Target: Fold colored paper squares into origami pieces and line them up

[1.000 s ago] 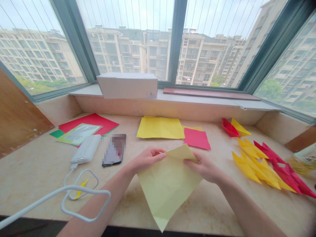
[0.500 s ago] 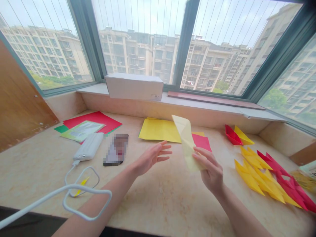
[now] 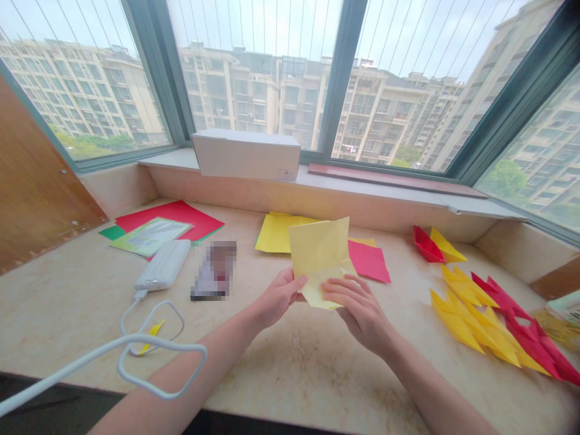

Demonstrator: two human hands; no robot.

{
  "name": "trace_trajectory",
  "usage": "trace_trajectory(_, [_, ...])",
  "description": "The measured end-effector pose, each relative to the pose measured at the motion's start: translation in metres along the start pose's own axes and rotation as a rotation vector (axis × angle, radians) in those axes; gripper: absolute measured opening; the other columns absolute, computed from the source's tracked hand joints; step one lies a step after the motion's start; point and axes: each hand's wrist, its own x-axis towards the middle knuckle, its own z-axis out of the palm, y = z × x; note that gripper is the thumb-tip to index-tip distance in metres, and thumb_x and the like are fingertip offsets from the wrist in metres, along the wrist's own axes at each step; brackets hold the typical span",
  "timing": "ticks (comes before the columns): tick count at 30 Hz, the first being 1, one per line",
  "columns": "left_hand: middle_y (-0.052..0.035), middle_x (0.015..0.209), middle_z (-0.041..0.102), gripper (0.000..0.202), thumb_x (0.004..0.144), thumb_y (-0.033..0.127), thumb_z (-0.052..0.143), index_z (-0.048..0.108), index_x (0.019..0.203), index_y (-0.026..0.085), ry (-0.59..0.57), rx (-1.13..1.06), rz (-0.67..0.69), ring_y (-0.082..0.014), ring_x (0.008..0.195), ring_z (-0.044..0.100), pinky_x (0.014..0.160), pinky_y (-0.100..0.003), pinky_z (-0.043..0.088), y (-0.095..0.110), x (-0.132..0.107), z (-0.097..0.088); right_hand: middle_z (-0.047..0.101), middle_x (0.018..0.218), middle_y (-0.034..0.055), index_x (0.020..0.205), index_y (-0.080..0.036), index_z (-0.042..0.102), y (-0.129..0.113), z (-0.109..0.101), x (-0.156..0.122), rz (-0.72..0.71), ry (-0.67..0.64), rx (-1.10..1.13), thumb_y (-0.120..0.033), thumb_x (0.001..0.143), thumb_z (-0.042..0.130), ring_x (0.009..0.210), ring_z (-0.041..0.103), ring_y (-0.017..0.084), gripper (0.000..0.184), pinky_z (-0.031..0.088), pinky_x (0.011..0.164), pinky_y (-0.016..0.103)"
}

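1. Holding one pale yellow sheet (image 3: 319, 244) above the middle of the bench (image 3: 290, 374), two hands work together – the sheet is bent, its upper part standing up.
2. One left hand (image 3: 278, 296) is clamped on the sheet's lower left edge, thumb in front.
3. One right hand (image 3: 360, 311) lays its fingers across the sheet's lower right face; its thumb is hidden, so I cannot tell whether it grips.
4. Behind the sheet lie at least two yellow papers (image 3: 274, 234) and one pinkish-red square (image 3: 369, 261).
5. At the right stand one red boat (image 3: 428, 244) and one yellow boat (image 3: 446, 244), touching; nearer are several yellow folded pieces (image 3: 475, 320) and several red folded pieces (image 3: 539, 347) – overlapping too much for a sure count.
6. At the left are one phone (image 3: 212, 272), one white power bank (image 3: 164, 264) with one white cable (image 3: 67, 372) plugged in, one clear packet (image 3: 151, 237) and one large red sheet (image 3: 199, 217), with green paper (image 3: 112, 232) showing beneath.
7. One white box (image 3: 247, 158) sits on the sill (image 3: 385, 192).
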Motion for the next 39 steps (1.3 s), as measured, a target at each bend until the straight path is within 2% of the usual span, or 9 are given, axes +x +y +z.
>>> trace_trajectory(6, [-0.0154, 0.134, 0.062, 0.042, 0.089, 0.031, 0.066, 0.061, 0.129, 0.019, -0.153, 0.116, 0.019, -0.0325, 0.123, 0.058, 0.094, -0.044, 0.052, 0.004, -0.002, -0.001, 0.073, 0.114, 0.0081, 0.123, -0.024, 0.059, 0.002, 0.007, -0.011, 0.292, 0.172, 0.172, -0.019, 0.100, 0.044, 0.104, 0.069, 0.022, 0.027, 0.056, 0.087, 0.034])
trace_trajectory(9, [-0.0141, 0.128, 0.066, 0.044, 0.086, 0.032, 0.072, 0.061, 0.127, 0.020, -0.134, 0.196, 0.037, -0.0303, 0.119, 0.061, 0.096, -0.044, 0.052, 0.003, -0.001, 0.001, 0.075, 0.107, 0.0073, 0.125, -0.025, 0.056, 0.003, 0.010, -0.015, 0.399, 0.190, 0.217, -0.023, 0.100, 0.045, 0.092, 0.072, 0.021, 0.027, 0.058, 0.075, 0.031])
trace_trajectory(21, [-0.0123, 0.101, 0.075, 0.036, 0.084, 0.043, 0.072, 0.069, 0.103, 0.013, 0.072, 0.246, 0.066, -0.0257, 0.092, 0.070, 0.084, -0.037, 0.054, -0.005, 0.006, 0.001, 0.075, 0.101, 0.0088, 0.118, -0.022, 0.064, -0.009, 0.004, -0.006, 0.184, 0.029, 0.188, -0.025, 0.096, 0.053, 0.089, 0.071, 0.023, 0.025, 0.058, 0.076, 0.035])
trace_trajectory(26, [-0.0126, 0.106, 0.074, 0.046, 0.085, 0.041, 0.070, 0.057, 0.121, 0.017, 0.172, 0.198, 0.077, -0.0256, 0.091, 0.072, 0.081, -0.037, 0.055, 0.004, 0.007, -0.001, 0.072, 0.110, 0.0089, 0.118, -0.025, 0.065, -0.006, -0.012, -0.002, 0.198, 0.358, 0.077, -0.016, 0.092, 0.059, 0.107, 0.066, 0.025, 0.028, 0.052, 0.094, 0.044])
trace_trajectory(29, [-0.0122, 0.106, 0.074, 0.048, 0.088, 0.042, 0.066, 0.055, 0.128, 0.019, 0.120, 0.275, 0.040, -0.0259, 0.091, 0.072, 0.078, -0.035, 0.056, 0.007, 0.005, -0.004, 0.067, 0.123, 0.0118, 0.121, -0.023, 0.064, 0.004, -0.018, 0.000, 0.452, 0.512, 0.053, -0.028, 0.089, 0.066, 0.116, 0.061, 0.029, 0.032, 0.048, 0.100, 0.049])
trace_trajectory(31, [-0.0113, 0.111, 0.073, 0.045, 0.089, 0.041, 0.064, 0.057, 0.129, 0.020, 0.057, 0.386, 0.056, -0.0260, 0.097, 0.070, 0.082, -0.035, 0.055, 0.006, 0.004, -0.006, 0.066, 0.124, 0.0146, 0.130, -0.019, 0.059, 0.009, -0.022, 0.002, 0.721, 0.431, 0.224, -0.042, 0.088, 0.066, 0.110, 0.064, 0.030, 0.048, 0.053, 0.091, 0.047])
trace_trajectory(34, [-0.0102, 0.120, 0.070, 0.041, 0.091, 0.039, 0.061, 0.060, 0.128, 0.020, -0.013, 0.528, 0.067, -0.0265, 0.107, 0.067, 0.088, -0.034, 0.053, 0.005, 0.002, -0.006, 0.070, 0.119, 0.0155, 0.137, -0.017, 0.055, 0.012, -0.029, 0.004, 0.998, 0.117, 0.639, -0.056, 0.087, 0.062, 0.092, 0.071, 0.028, 0.064, 0.058, 0.073, 0.040])
trace_trajectory(36, [-0.0106, 0.120, 0.070, 0.042, 0.093, 0.038, 0.059, 0.058, 0.130, 0.019, -0.035, 0.560, 0.046, -0.0272, 0.109, 0.066, 0.087, -0.035, 0.053, 0.004, 0.002, -0.006, 0.071, 0.118, 0.0141, 0.134, -0.018, 0.059, 0.009, -0.033, 0.006, 1.011, -0.029, 0.856, -0.056, 0.086, 0.064, 0.091, 0.072, 0.028, 0.061, 0.058, 0.073, 0.038])
trace_trajectory(39, [-0.0107, 0.114, 0.072, 0.043, 0.093, 0.038, 0.058, 0.056, 0.132, 0.019, -0.062, 0.561, 0.030, -0.0276, 0.108, 0.066, 0.084, -0.035, 0.054, 0.004, 0.001, -0.006, 0.074, 0.113, 0.0120, 0.123, -0.018, 0.066, 0.001, -0.031, 0.009, 0.963, -0.080, 0.981, -0.049, 0.082, 0.073, 0.098, 0.071, 0.030, 0.052, 0.058, 0.081, 0.039])
